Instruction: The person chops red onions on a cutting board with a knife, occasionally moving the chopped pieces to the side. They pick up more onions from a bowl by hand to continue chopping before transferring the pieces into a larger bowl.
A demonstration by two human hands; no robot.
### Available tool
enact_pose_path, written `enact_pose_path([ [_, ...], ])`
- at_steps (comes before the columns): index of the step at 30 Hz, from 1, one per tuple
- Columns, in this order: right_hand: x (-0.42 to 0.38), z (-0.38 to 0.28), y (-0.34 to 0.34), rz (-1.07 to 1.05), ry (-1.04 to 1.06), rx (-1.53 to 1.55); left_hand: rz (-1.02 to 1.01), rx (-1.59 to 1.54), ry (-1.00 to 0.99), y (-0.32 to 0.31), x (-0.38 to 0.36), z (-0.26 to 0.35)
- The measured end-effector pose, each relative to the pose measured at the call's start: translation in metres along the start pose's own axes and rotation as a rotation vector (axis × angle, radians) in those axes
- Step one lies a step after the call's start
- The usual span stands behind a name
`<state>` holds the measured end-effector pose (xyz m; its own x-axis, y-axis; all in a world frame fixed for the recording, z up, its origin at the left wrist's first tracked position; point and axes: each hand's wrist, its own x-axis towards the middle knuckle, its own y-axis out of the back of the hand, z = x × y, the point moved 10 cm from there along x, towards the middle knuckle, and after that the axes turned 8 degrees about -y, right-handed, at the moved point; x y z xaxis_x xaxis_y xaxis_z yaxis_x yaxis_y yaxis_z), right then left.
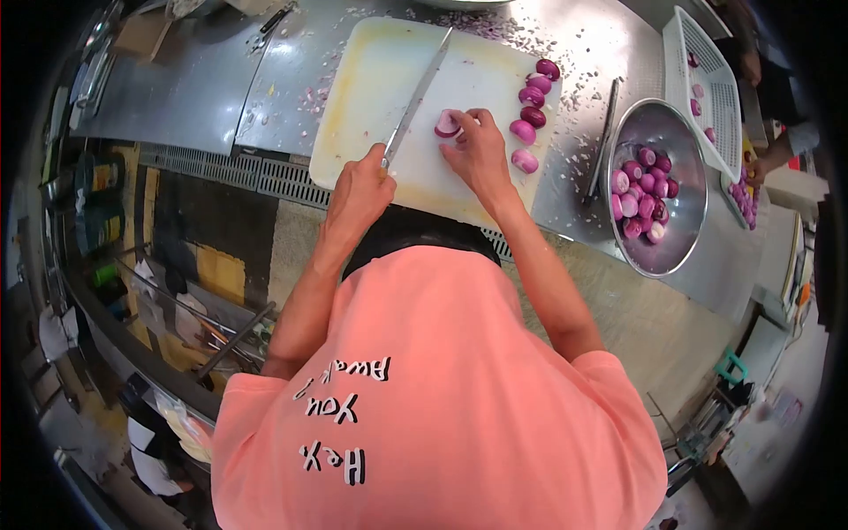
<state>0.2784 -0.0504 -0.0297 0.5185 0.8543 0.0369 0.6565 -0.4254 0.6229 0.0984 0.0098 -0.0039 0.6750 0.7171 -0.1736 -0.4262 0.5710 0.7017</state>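
Observation:
My left hand (358,190) is closed around the handle of a long kitchen knife (420,99). The blade points up and away across a white cutting board (375,66) with yellowed edges. Between the thumb and fingers of my right hand (481,161) is a peeled red onion piece (447,124), with a pale face showing. It is at the middle of the board, right of the blade and apart from it. Along the board's right edge, several peeled red onions (532,96) form a row.
Right of the board stands a steel bowl (629,254) of peeled onions, with a dark rod-like tool (603,141) beside it. A white plastic basket (720,106) lies beyond. Onion scraps litter the steel table (291,53). At far right, another person's hand (757,170) is near small onions.

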Motion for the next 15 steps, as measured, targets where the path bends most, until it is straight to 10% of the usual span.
enact_pose_path([
  [15,0.010,-0.017,0.010,0.120,0.138,-0.038,-0.163,0.089,-0.039,-0.003,-0.035,0.046],
])
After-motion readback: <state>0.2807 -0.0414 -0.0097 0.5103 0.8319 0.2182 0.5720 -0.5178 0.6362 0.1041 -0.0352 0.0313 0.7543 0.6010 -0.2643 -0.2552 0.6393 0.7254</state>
